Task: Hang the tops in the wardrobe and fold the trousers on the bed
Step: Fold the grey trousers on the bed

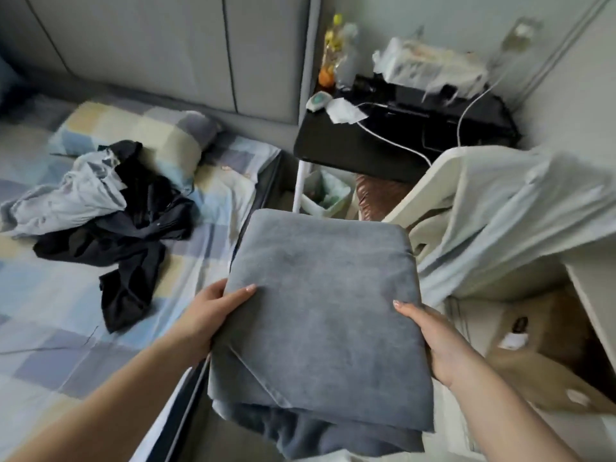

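I carry a folded grey-blue cloth [320,315] in front of me, off the bed's right edge. My left hand [213,311] grips its left side with the thumb on top. On the opposite side my right hand [433,338] holds it the same way. On the checked bed [50,345] to the left lies a heap of clothes: a light grey garment [66,198] over black garments [133,228]. Which of them are tops or trousers I cannot tell.
A checked pillow [140,131] lies at the grey headboard [150,45]. A black side table [383,138] carries bottles, a white cable and clutter. A small bin [326,195] stands under it. A chair draped with pale cloth [516,208] and cardboard boxes [540,345] crowd the right.
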`<state>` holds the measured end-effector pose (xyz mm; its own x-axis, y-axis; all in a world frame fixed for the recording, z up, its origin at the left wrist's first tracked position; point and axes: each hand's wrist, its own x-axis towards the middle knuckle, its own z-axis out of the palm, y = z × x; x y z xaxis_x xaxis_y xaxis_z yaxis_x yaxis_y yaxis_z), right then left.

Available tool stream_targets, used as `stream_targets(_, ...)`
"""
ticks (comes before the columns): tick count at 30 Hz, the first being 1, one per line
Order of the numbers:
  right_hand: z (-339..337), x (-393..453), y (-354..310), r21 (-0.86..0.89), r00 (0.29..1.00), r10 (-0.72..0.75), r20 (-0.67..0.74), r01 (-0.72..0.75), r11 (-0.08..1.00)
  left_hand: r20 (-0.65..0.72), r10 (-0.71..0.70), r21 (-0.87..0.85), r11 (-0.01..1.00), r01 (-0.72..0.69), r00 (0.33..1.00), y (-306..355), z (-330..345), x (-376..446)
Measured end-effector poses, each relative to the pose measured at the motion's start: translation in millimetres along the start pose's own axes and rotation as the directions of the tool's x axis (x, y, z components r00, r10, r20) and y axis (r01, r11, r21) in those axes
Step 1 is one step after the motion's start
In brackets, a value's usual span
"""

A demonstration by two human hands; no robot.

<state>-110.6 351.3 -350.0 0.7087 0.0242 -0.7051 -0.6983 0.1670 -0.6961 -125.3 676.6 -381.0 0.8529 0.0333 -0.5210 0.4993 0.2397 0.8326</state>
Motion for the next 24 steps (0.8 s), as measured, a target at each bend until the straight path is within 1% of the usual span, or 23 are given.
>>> stream_targets(2, -47.4, -15.8, -20.3, 0.053, 0.998, -0.042, -0.039, 0.044, 0.998, 0.047, 0.021, 0.056, 0.998, -0.024, 0.999, 16.2, 56.6, 5.9)
stream_targets(6, -135.5, -43.7, -44.6, 0.178, 0.987, -0.114, -0.115, 0.133, 0.975, 0.202, 0.012, 0.159, 0.986, -0.045, 0.979, 39.0, 161.4, 16.0)
stream_targets(9, -195.2, -60.2, -52.9, 0.252, 0.977, -0.124, -0.174, 0.166, 0.953, 0.288, -0.013, 0.217, 0.975, -0.052, 0.957, 43.2, 234.4, 25.1)
stream_targets(12, -251.4, -74.2, -53.0, 0.314, 0.953, -0.114, -0.280, 0.203, 0.927, 0.332, -0.019, 0.284, 0.955, -0.080, 0.943, 36.9, 308.1, 38.5)
stream_targets(15, -300.7, -86.0, -49.3, 0.357, 0.914, -0.101, -0.394, 0.253, 0.899, 0.423, -0.046, 0.338, 0.935, -0.111, 0.905, 26.8, 380.1, 53.9)
stream_targets(16, -321.6, -90.9, -46.6, 0.372, 0.888, -0.095, -0.451, 0.283, 0.884, 0.463, -0.064, 0.362, 0.924, -0.123, 0.884, 20.5, 410.3, 62.2)
stream_targets(19, -355.2, -100.6, -42.2, 0.375, 0.821, -0.056, -0.568, 0.319, 0.870, 0.512, -0.092, 0.428, 0.890, -0.161, 0.854, 8.0, 469.6, 81.2)
stream_targets(21, -375.6, -106.6, -39.2, 0.387, 0.761, -0.004, -0.649, 0.335, 0.859, 0.578, -0.149, 0.461, 0.871, -0.170, 0.802, -1.0, 511.1, 93.8)
stream_targets(24, -394.2, -110.4, -37.2, 0.429, 0.691, 0.064, -0.720, 0.371, 0.824, 0.651, -0.220, 0.508, 0.837, -0.202, 0.726, -6.8, 562.0, 109.2)
